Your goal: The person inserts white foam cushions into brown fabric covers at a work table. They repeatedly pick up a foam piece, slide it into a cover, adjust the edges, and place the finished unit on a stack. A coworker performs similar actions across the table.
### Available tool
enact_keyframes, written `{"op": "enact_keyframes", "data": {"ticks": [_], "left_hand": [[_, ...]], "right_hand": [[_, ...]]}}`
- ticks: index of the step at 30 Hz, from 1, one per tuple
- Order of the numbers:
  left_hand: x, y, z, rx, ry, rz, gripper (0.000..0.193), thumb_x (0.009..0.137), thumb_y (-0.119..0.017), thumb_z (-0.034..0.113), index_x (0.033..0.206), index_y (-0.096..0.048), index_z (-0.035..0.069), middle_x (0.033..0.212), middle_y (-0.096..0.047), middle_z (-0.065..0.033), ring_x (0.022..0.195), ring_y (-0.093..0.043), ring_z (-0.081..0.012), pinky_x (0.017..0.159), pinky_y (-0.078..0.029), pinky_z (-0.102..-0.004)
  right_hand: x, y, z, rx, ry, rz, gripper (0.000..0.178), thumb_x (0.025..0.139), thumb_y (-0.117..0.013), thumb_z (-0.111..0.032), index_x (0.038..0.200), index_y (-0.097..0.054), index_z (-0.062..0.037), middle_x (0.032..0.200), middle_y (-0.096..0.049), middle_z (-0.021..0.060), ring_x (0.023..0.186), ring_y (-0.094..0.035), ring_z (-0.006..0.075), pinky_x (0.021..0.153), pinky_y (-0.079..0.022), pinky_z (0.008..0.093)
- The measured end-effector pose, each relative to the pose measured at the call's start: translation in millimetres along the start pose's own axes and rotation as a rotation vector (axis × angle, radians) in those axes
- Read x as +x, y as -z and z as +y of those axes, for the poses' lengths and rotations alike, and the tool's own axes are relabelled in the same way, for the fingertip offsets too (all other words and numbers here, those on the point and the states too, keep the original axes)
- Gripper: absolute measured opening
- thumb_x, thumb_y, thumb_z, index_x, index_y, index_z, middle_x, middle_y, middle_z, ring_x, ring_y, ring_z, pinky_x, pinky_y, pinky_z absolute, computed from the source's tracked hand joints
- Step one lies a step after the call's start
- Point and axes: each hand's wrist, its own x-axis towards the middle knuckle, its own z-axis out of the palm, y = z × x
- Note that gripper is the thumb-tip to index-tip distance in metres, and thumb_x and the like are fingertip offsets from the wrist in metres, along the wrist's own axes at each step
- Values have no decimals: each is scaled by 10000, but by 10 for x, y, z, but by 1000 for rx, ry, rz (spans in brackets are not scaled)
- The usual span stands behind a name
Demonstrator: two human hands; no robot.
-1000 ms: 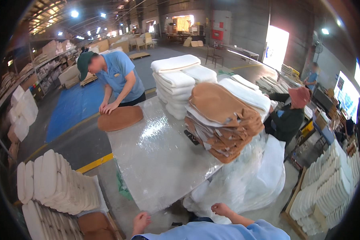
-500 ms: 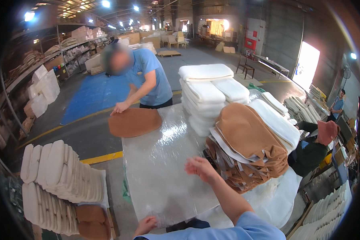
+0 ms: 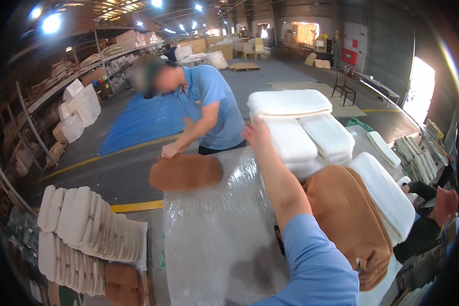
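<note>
My right arm stretches forward across the table (image 3: 209, 245), which has a clear plastic cover. At its end, my right hand (image 3: 257, 133) has its fingers apart at the left side of a stack of white foam pads (image 3: 285, 138), just below the top white pad (image 3: 289, 103). Whether it touches the pads I cannot tell for sure. My left hand is out of the picture. A pile of brown fabric covers (image 3: 341, 214) lies to the right, partly behind my arm. Across the table a co-worker (image 3: 209, 97) in a blue shirt handles a brown cushion (image 3: 186, 172) at the far left corner.
Stacked cream cushions (image 3: 81, 224) stand on the floor at the left, with brown cushions (image 3: 122, 283) beside them. More white pads (image 3: 382, 188) lie beyond the brown pile. Another person in a reddish cap (image 3: 445, 205) is at the far right. A blue sheet (image 3: 140, 122) covers part of the floor.
My right hand has moved forward from above the table to the white pads. My left hand has left the picture. The view has shifted, and the co-worker's hands have moved over the brown cushion.
</note>
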Motion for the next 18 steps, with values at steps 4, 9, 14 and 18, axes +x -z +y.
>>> {"op": "enact_keyframes", "data": {"ticks": [4, 9, 14, 18], "left_hand": [[-40, -419, 60, 82, 68, 15, 519, 1044, -640, 479, 1263, -658, 9, 1092, -766, -153, 921, -745, -257, 724, -590, -404], [-20, -703, 178, 149, 93, 13, 518, 1045, -637, 479, 1255, -662, 6, 1093, -767, -155, 931, -745, -259, 733, -590, -406], [-45, -818, 242, 187, 105, 25, 518, 1046, -634, 479, 1248, -666, 3, 1094, -767, -157, 941, -745, -262, 741, -591, -407], [-76, -871, 283, 210, 109, 32, 518, 1047, -632, 480, 1242, -669, 1, 1094, -768, -159, 949, -746, -264, 748, -591, -408]], "right_hand": [[525, -196, -107, 61, 24, 250, 687, 1052, -605, -317, 1608, -297, -57, 1643, -299, 258, 1370, -486, 455, 999, -491, 568], [754, -326, -167, 213, 55, 369, 652, 1026, -651, -316, 1536, -341, -54, 1520, -412, 246, 1243, -561, 423, 968, -506, 540], [809, -389, -256, 440, 95, 465, 728, 1006, -679, -415, 1545, -340, -63, 1473, -447, 235, 1134, -592, 366, 947, -510, 493], [867, -404, -530, 592, 100, 421, 798, 968, -704, -528, 1539, -382, -73, 1471, -465, 211, 1210, -534, 354, 999, -468, 522]]}}
